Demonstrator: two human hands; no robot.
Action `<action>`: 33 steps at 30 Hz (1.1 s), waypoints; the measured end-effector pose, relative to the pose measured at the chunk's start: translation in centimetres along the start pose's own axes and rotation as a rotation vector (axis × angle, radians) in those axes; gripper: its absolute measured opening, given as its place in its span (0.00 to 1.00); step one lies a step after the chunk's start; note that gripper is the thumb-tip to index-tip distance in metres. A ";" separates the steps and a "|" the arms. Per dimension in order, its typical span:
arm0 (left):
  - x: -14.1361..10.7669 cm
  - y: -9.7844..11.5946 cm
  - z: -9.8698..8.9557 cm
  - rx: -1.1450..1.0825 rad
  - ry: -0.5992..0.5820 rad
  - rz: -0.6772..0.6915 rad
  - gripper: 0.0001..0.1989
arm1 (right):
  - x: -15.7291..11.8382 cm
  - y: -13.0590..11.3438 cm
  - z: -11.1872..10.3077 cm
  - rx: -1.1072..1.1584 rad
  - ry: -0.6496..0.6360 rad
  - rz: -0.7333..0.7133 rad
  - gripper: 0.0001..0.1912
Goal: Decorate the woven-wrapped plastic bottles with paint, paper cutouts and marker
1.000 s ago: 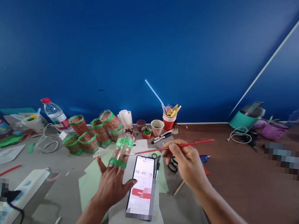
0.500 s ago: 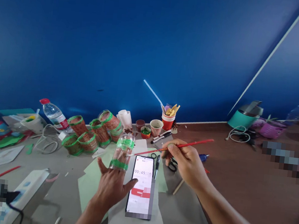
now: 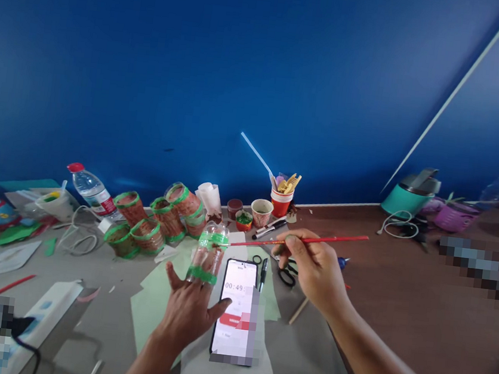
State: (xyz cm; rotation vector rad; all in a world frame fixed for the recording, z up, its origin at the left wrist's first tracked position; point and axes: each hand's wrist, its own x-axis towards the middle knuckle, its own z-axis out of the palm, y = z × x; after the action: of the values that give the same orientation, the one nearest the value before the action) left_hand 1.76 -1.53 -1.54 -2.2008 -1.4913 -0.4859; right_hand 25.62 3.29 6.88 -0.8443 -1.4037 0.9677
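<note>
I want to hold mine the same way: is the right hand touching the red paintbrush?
Touching: the head view shows the right hand gripping the red paintbrush, its handle between thumb and fingers.

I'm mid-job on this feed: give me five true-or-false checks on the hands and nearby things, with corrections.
1. The right hand holds a red brush. True.
2. Only the right hand has an object. False: the left hand carries a clear plastic piece on its fingers.
3. The brush reaches the plastic piece near its upper green band. True.
4. The phone has its screen lit. True.
5. No bottle here is capped. False: a clear bottle on the left has a red cap.
</note>
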 end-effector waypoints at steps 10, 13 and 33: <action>0.3 0.5 -0.2 -0.016 0.025 0.008 0.28 | -0.2 -0.1 0.0 -0.058 -0.016 -0.016 0.14; 0.2 0.5 -0.1 -0.009 0.017 -0.005 0.27 | -0.3 -0.1 0.0 -0.024 -0.118 0.033 0.15; 0.0 0.3 -0.2 -0.023 -0.017 0.003 0.27 | -0.1 0.0 0.3 0.034 -0.104 0.068 0.17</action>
State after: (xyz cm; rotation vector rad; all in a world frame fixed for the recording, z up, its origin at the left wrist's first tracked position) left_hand 1.99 -1.71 -1.40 -2.2295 -1.4979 -0.4867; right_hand 25.32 3.21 6.87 -0.8307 -1.4501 1.0978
